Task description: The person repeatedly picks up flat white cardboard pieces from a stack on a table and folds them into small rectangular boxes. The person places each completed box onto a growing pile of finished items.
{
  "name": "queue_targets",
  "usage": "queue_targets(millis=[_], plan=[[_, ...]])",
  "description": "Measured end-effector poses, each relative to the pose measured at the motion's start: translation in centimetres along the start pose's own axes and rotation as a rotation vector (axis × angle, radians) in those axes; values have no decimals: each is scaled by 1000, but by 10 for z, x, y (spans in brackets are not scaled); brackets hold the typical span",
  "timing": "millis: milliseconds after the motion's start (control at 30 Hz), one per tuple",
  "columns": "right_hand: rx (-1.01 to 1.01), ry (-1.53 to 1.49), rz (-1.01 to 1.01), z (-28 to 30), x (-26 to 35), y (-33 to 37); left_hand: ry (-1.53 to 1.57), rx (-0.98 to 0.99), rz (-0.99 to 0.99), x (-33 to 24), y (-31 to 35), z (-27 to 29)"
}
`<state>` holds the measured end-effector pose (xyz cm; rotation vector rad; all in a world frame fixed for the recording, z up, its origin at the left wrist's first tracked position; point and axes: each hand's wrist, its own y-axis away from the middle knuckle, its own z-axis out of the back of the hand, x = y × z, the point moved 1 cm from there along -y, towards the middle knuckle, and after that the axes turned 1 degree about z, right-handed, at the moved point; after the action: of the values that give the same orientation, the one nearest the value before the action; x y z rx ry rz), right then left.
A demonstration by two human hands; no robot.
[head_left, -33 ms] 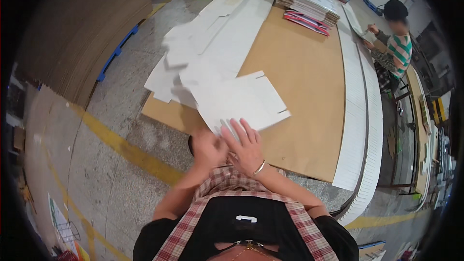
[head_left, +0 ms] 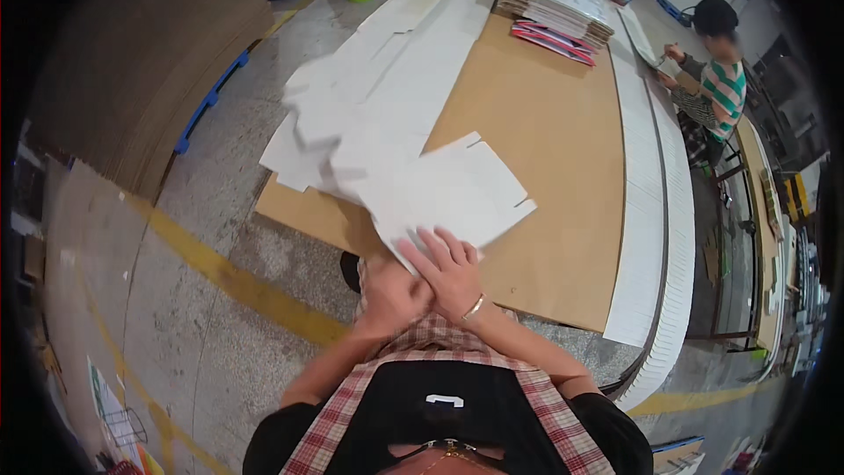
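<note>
A white die-cut cardboard blank [head_left: 457, 189] with notched flaps lies slanting in front of me, its near end at my hands. My right hand [head_left: 450, 277], a bracelet at its wrist, rests on that near end with fingers stretched over the surface. Close against it on the left, my left hand [head_left: 397, 292] is closed by the blank's near edge. Whatever its curled fingers hold is hidden. The blank's far-left flaps [head_left: 321, 105] are smeared by motion. Beneath is a brown board tabletop [head_left: 554, 149], with further white sheets [head_left: 431, 62] along its left side.
A stack of folded cardboard [head_left: 558, 4] with pink-edged pieces stands at the table's far end. Along the right side runs a row of white sheets [head_left: 646, 185]. A co-worker [head_left: 723, 92] sits far right. Tall brown cardboard stacks [head_left: 149, 53] stand left on a blue pallet [head_left: 211, 101].
Both hands have come slightly nearer to me, and the left has moved in against the right. The blank has shifted a little toward me and to the right.
</note>
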<state>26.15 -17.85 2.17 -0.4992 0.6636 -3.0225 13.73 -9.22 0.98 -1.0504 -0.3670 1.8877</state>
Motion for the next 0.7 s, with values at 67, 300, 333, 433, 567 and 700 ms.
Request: queue_targets(millis=[67, 300, 333, 433, 567, 700], plan=[[72, -55, -75, -3, -28, 41, 200, 278, 37, -3, 40, -16], [-106, -97, -294, 21, -98, 229, -33, 846, -218, 13, 8, -45], [-117, -126, -334, 33, -96, 238, -165, 967, -336, 14, 16, -57], [-225, -182, -478, 33, -92, 265, -38, 955, -483, -1, -2, -69], [-441, -211, -818, 44, -87, 270, 3, 886, -412, -1, 8, -104], [-532, -36, -1138, 49, -98, 226, 109, 770, -39, -4, 15, -121]])
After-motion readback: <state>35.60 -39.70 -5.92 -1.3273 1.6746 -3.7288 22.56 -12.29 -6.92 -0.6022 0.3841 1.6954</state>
